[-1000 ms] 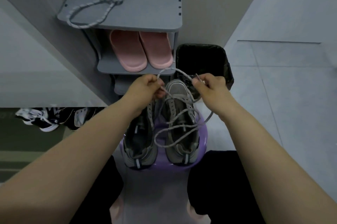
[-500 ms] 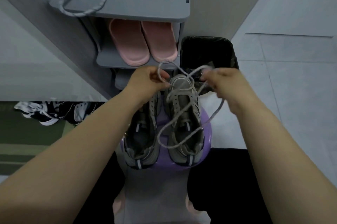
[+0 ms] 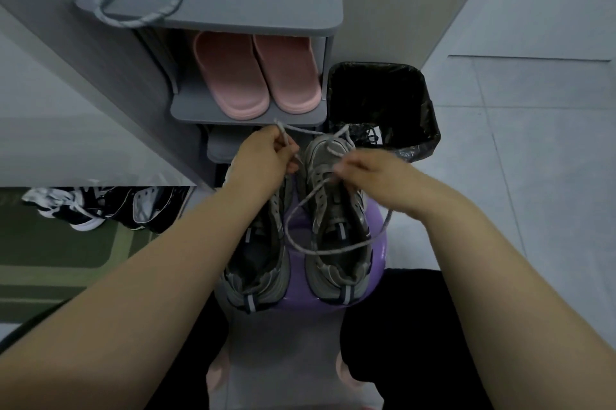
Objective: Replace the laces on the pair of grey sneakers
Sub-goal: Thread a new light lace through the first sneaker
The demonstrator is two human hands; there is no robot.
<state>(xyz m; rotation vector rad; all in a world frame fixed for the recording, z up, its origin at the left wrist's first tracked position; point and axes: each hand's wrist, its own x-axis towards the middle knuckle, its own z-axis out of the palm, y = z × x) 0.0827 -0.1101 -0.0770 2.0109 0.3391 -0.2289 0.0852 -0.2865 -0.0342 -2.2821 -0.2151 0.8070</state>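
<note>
Both my bare forearms reach from the near side toward the far side, and my hands meet over the front part of the two grey sneakers. My left hand (image 3: 266,156) is curled, with thumb and fingers pinching one end of the grey lace (image 3: 336,251); the tip stands up out of the fist. My right hand (image 3: 370,172) is turned knuckles up, its fingers bent onto the same lace, though blur hides the exact grip. From there the lace hangs in a long loop across the opening of the right sneaker (image 3: 336,279). The left sneaker (image 3: 256,263) stands just beside it. Both are on a purple stool (image 3: 378,249), toes pointing to the far shoe rack (image 3: 283,2).
</note>
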